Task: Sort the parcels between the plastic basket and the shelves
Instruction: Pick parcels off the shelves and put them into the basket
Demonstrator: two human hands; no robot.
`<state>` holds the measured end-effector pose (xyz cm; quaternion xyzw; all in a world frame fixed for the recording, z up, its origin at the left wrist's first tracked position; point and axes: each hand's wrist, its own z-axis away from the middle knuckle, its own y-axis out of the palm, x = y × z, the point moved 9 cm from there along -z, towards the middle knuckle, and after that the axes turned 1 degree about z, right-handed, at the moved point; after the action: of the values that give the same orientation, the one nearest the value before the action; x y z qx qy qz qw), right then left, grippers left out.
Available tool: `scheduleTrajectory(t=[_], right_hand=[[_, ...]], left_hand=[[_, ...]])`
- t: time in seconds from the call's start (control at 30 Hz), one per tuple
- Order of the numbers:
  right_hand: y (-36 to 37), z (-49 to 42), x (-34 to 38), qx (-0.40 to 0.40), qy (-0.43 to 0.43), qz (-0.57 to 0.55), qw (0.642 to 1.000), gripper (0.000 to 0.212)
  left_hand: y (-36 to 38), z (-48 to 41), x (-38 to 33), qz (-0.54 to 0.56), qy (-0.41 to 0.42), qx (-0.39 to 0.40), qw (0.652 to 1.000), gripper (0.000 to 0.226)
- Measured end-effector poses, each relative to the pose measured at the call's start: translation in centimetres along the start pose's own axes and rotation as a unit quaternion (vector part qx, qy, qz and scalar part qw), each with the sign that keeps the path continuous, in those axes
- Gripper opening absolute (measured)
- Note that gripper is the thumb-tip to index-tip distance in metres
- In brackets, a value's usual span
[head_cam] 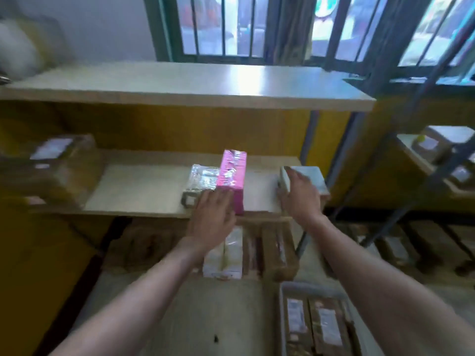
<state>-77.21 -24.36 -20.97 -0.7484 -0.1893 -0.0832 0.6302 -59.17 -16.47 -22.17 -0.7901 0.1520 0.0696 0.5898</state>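
On the middle shelf (144,191) stand a pink parcel (232,176) and a silver foil parcel (201,179) side by side. My left hand (214,211) rests flat against their near ends, fingers spread. Further right, my right hand (300,194) is on a white box (311,177) at the shelf's right end, fingers over its left side. The grey plastic basket (284,304) sits on the floor at the lower right with brown labelled parcels (321,327) inside.
A brown taped box (59,170) sits at the shelf's left. The top shelf (180,83) is bare. Cardboard boxes (277,250) and a white parcel (226,255) fill the bottom level. Another rack (437,155) with parcels stands to the right, under a barred window.
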Motion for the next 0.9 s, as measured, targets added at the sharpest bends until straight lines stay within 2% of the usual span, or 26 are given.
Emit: scheduleTrajectory(t=[0.1, 0.2, 0.3, 0.4, 0.6, 0.77, 0.83, 0.9], right_hand=[[-0.1, -1.2, 8.5, -0.008, -0.079, -0.022, 0.997, 0.061], [2.5, -0.6, 15.1, 0.031, -0.148, -0.042, 0.988, 0.061], [6.0, -0.5, 18.6, 0.09, -0.163, -0.106, 0.977, 0.062], [9.8, -1.1, 20.6, 0.126, -0.165, -0.103, 0.973, 0.064], [16.4, -4.2, 21.9, 0.136, -0.133, -0.007, 0.982, 0.077], [20.8, -6.9, 24.6, 0.093, -0.197, 0.163, 0.962, 0.078], [23.4, -7.3, 25.1, 0.145, -0.2, 0.19, 0.95, 0.089], [25.8, -7.4, 24.3, 0.201, -0.151, 0.196, 0.948, 0.104]], left_hand=[[-5.9, 1.0, 5.2, -0.026, -0.055, -0.036, 0.997, 0.048], [-8.5, 3.4, 10.3, -0.025, -0.102, -0.055, 0.993, 0.049], [-8.5, 5.1, 14.5, -0.022, -0.13, -0.039, 0.991, 0.051], [-6.9, 5.5, 18.4, -0.019, -0.147, -0.006, 0.989, 0.054], [-4.4, 3.0, 25.9, 0.026, -0.142, 0.046, 0.988, 0.053], [-1.2, 2.4, 32.0, 0.048, -0.136, 0.071, 0.987, 0.051], [0.5, 2.4, 32.9, 0.067, -0.136, 0.1, 0.983, 0.05], [1.5, 1.9, 33.7, 0.071, -0.124, 0.118, 0.983, 0.051]])
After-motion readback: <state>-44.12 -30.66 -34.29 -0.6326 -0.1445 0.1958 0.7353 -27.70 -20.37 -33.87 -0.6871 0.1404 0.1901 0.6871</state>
